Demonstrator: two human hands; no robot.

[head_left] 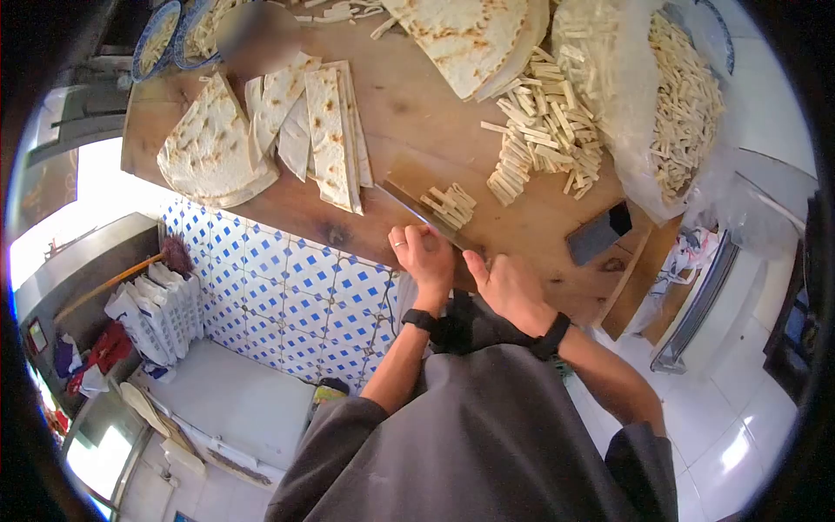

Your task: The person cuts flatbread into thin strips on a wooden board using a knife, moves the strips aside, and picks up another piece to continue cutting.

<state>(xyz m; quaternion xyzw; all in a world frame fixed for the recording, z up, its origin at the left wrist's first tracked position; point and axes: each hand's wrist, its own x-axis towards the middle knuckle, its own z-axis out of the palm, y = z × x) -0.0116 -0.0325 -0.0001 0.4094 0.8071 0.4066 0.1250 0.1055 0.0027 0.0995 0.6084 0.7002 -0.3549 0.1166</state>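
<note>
A knife [413, 207] lies slantwise over the near edge of the wooden board, its blade pointing up and left. My right hand [515, 291] is closed around its handle, thumb stretched along the top. Right beside the blade is my left hand [426, 261], fingers curled in and a ring on one; what they hold, if anything, is hidden. Just beyond the blade sits a small pile of cut flatbread strips [450, 206]. To the left are long flatbread pieces [330, 139], browned in spots, and a larger folded flatbread wedge [213, 148].
Stacked flatbreads [470, 43] lie at the back of the wooden board [391, 113]. Beside them are a heap of strips [548, 130] and a plastic bag [626, 96] full of more. A dark phone [600, 235] rests near the right edge. Bowls [158, 43] stand at back left.
</note>
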